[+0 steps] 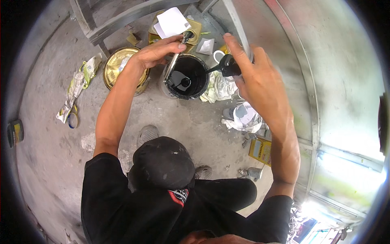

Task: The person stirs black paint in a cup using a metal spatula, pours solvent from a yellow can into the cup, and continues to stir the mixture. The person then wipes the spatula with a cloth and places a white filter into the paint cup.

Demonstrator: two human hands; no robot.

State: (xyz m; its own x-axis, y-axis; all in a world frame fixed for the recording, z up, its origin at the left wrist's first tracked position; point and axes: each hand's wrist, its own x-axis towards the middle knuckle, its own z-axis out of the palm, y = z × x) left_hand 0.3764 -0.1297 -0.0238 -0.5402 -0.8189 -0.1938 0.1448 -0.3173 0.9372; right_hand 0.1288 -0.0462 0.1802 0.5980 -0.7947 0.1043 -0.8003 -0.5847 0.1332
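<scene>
My left hand (158,53) grips a paint-smeared metal stick (175,57) slanting over a round bucket (166,81) of glossy black liquid (182,79). My right hand (256,77) holds a container with black liquid (229,66) tilted just right of the bucket; a dark strand reaches from it to the rim, but I cannot tell whether it is flowing. A gold round tin (112,65) stands left of the bucket, and a gold can (195,31) topped with white paper (172,21) is behind it.
Crumpled rags (215,91) lie right of the bucket, near a grey-stained cup (243,114) and a yellow box (258,150). A stained rag (81,83) and tape roll (72,120) lie left on the concrete floor. A metal frame (105,30) is behind, a panel wall (345,81) right.
</scene>
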